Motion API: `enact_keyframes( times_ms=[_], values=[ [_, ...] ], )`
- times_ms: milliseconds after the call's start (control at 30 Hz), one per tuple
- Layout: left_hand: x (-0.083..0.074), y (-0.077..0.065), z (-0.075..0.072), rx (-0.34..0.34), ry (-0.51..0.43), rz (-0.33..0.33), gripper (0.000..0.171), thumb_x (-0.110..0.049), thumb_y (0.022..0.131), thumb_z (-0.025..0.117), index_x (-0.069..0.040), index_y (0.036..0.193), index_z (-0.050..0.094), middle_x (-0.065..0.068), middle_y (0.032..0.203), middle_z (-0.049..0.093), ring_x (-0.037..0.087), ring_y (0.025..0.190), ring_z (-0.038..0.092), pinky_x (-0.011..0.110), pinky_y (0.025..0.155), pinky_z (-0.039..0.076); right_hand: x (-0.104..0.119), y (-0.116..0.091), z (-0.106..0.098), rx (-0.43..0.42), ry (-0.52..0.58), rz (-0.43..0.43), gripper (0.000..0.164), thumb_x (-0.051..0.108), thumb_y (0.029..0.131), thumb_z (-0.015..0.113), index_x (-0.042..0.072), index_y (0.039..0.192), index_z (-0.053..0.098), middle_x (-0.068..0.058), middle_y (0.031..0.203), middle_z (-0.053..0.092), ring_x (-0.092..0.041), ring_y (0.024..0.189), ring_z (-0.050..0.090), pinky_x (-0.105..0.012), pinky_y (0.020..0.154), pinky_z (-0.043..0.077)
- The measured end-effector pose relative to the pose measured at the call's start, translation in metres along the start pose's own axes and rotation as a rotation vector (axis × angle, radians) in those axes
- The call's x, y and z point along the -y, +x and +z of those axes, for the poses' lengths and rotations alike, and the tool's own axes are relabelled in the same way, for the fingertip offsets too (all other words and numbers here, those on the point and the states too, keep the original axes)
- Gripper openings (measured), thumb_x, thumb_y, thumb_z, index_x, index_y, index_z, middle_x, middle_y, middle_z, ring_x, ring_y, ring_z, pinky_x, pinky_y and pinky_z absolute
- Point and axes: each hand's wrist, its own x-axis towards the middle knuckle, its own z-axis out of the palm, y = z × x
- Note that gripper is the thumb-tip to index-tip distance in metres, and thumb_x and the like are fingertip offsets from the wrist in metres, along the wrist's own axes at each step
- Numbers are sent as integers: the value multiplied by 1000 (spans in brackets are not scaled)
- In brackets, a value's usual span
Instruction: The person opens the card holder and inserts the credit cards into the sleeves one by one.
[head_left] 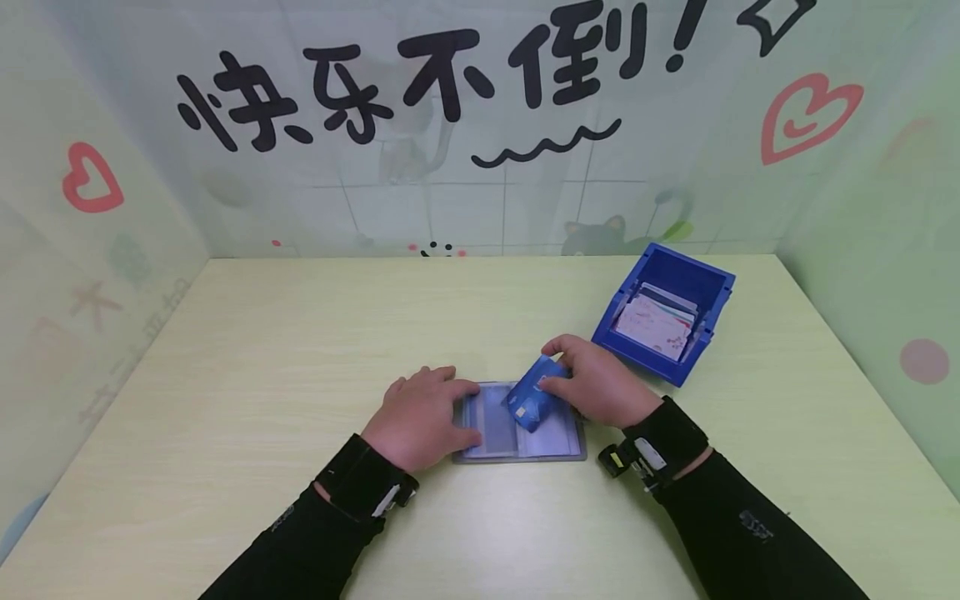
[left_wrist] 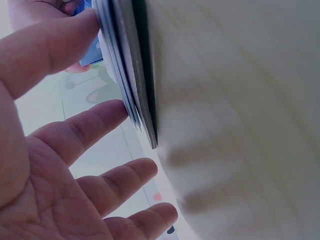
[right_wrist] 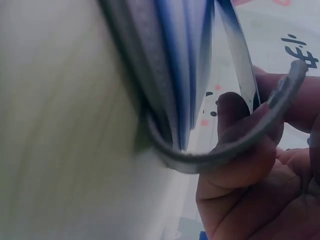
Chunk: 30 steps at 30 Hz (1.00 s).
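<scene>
An opened card holder [head_left: 495, 429] with clear plastic sleeves lies flat on the table in the head view. My left hand [head_left: 420, 417] rests at its left edge, thumb and index finger touching the sleeves, the other fingers extended. Over the right half of the holder, my right hand [head_left: 606, 385] pinches a blue card [head_left: 531, 400], held tilted above the pages. The right wrist view shows the card edge-on [right_wrist: 241, 55] between thumb and fingers. There, a curved grey strap [right_wrist: 227, 156] sticks out from the holder's edge, passing in front of the fingers.
A blue plastic bin [head_left: 697, 273] stands behind my right hand, turned at an angle. Inside lies a stack of cards [head_left: 652, 325], a pinkish one on top. The pale wooden table [head_left: 337, 317] is bordered by printed cloth walls at the back and sides.
</scene>
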Motion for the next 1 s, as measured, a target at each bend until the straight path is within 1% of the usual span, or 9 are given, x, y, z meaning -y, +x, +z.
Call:
enact_keyframes(
  times_ms=[233, 333, 400, 533, 633, 733, 800, 1000],
  values=[
    [0, 0, 0, 4, -6, -4, 61, -45, 90, 81, -21, 144, 66, 16, 159, 52, 40, 149, 45, 66, 116, 38, 6, -1, 7, -26, -86, -30, 37, 25, 101, 73, 7, 133, 65, -8, 102, 70, -19, 87, 65, -29, 76, 55],
    [0, 0, 0, 4, -6, -3, 61, -45, 90, 81, -21, 144, 66, 16, 159, 52, 39, 149, 45, 66, 116, 38, 9, -3, 9, -38, -131, -34, 37, 27, 101, 73, 8, 133, 66, -8, 105, 72, -18, 87, 66, -31, 79, 59],
    [0, 0, 0, 3, -5, -2, 61, -45, 90, 81, -22, 144, 66, 16, 159, 52, 39, 149, 45, 66, 116, 38, 11, -4, 10, -44, -153, -35, 38, 27, 101, 72, 9, 134, 66, -9, 108, 73, -18, 89, 67, -35, 84, 61],
    [0, 0, 0, 2, 0, 1, 61, -46, 90, 81, -22, 144, 66, 16, 159, 52, 39, 148, 46, 66, 116, 38, 14, -5, 12, -44, -179, -52, 38, 27, 101, 73, 8, 133, 69, -9, 114, 74, -20, 96, 67, -41, 95, 60],
    [0, 0, 0, 3, 2, 3, 61, -46, 90, 81, -21, 144, 66, 16, 158, 52, 40, 148, 46, 66, 116, 38, 16, -4, 13, -30, -180, -61, 38, 26, 100, 73, 7, 133, 70, -9, 121, 74, -23, 107, 68, -45, 103, 57],
    [0, 0, 0, 4, 5, 6, 62, -46, 90, 81, -21, 144, 66, 16, 159, 52, 40, 148, 45, 66, 116, 38, 16, -4, 14, -18, -172, -63, 39, 24, 100, 74, 5, 133, 70, -11, 126, 73, -25, 115, 68, -48, 107, 55],
    [0, 0, 0, 5, 6, 7, 62, -46, 90, 81, -21, 145, 65, 17, 159, 51, 41, 149, 45, 66, 117, 38, 17, -4, 15, -14, -159, -60, 38, 23, 100, 74, 5, 133, 70, -11, 127, 73, -25, 115, 67, -48, 107, 55],
    [1, 0, 0, 5, 9, 13, 62, -47, 91, 80, -20, 145, 65, 16, 159, 52, 41, 148, 46, 66, 116, 39, 20, -4, 18, -9, -136, -56, 36, 21, 99, 75, 4, 130, 70, -10, 123, 73, -22, 106, 67, -46, 103, 57]
  ],
)
